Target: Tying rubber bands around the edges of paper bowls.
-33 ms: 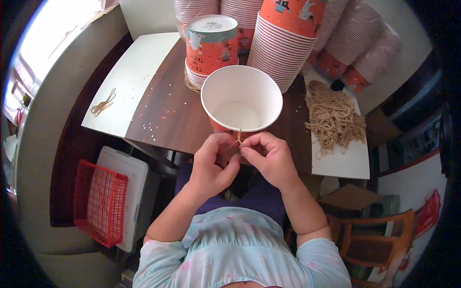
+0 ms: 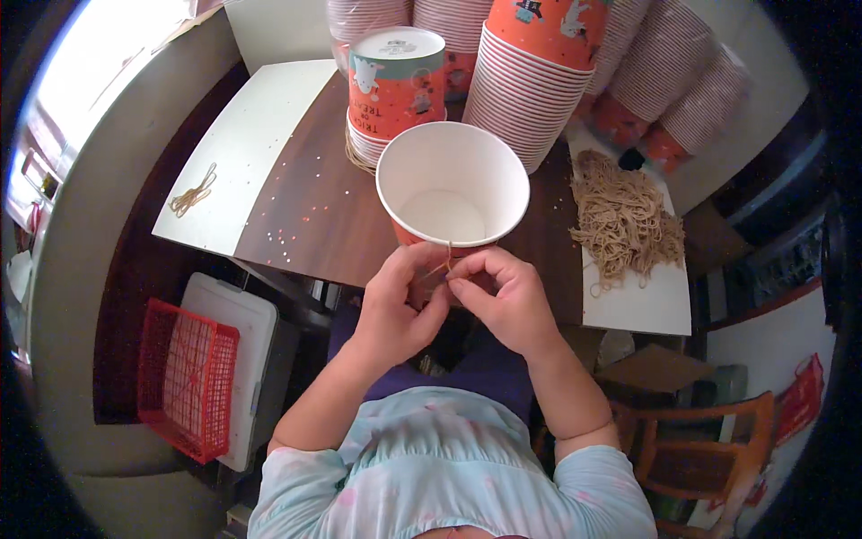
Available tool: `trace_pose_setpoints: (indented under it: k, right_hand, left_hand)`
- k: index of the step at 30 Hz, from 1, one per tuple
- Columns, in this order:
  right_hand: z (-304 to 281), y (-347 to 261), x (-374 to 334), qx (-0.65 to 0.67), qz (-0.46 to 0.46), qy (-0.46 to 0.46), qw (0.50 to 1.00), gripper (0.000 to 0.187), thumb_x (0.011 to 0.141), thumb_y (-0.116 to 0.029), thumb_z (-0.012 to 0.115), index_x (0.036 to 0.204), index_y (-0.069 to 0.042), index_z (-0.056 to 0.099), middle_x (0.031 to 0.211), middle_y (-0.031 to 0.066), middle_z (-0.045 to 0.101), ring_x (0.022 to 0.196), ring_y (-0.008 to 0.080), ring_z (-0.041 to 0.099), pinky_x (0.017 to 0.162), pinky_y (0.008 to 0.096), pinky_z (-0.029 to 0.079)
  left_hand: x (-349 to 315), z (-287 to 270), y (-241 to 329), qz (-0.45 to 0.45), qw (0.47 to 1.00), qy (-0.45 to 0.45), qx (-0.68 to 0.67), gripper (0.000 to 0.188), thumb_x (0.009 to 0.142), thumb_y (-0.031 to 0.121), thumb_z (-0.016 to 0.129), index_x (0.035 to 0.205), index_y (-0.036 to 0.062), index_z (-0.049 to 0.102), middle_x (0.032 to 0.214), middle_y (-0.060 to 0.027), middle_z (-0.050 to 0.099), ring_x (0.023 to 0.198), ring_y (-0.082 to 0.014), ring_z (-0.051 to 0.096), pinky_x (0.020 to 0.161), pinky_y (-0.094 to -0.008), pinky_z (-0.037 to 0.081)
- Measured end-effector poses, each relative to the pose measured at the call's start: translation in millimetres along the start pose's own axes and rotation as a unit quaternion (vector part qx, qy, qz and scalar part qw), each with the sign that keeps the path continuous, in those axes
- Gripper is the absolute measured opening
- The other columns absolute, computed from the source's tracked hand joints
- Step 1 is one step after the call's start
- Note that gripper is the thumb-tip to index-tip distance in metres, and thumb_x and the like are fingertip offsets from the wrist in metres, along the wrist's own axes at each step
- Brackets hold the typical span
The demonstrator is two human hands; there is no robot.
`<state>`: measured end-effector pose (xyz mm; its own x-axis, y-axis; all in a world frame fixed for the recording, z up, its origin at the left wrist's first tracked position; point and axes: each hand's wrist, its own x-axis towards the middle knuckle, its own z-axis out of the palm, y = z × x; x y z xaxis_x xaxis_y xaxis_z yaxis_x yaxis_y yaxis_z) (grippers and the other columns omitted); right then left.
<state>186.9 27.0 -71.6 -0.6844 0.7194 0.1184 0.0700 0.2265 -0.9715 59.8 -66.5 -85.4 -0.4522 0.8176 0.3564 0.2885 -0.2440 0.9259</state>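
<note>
A paper bucket, white inside with an orange outside, stands at the table's front edge, its mouth tilted toward me. Over its near rim comes a thin tan string. My left hand is closed just below the rim, pinching the string between thumb and fingers. Close beside it, my right hand pinches the same string with thumb and forefinger. The two sets of fingertips almost meet, and they partly hide the string's lower part.
Behind stand an upside-down printed bucket and a tall stack of buckets. A heap of tan strings lies at right, a small string bundle at left. Below left is a red basket; a wooden chair stands right.
</note>
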Motion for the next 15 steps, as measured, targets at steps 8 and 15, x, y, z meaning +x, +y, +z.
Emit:
trace_pose_setpoints:
  k: [8,15]
  right_hand:
    - [1,-13,-1,-0.243,-0.150,0.029,0.958,0.009,0.076,-0.009,0.066,0.082,-0.003,0.062,0.083,0.0126,0.061,0.073,0.0312,0.061,0.062,0.0393,0.049]
    - [2,-4,-5,-0.214,-0.132,0.069,0.965,0.010,0.075,-0.009,0.067,0.080,-0.003,0.060,0.078,0.0127,0.061,0.070,0.0313,0.062,0.062,0.0402,0.049]
  left_hand:
    - [17,-7,-11,0.125,0.985,-0.094,0.069,0.039,0.074,-0.008,0.058,0.111,0.0047,0.058,0.103,-0.0106,0.057,0.084,-0.0202,0.064,0.061,-0.0276,0.052]
    - [27,-6,-9,0.151,0.977,-0.096,0.120,0.031,0.069,-0.005,0.063,0.098,0.0057,0.061,0.098,-0.0118,0.058,0.081,-0.0246,0.064,0.061,-0.0320,0.052]
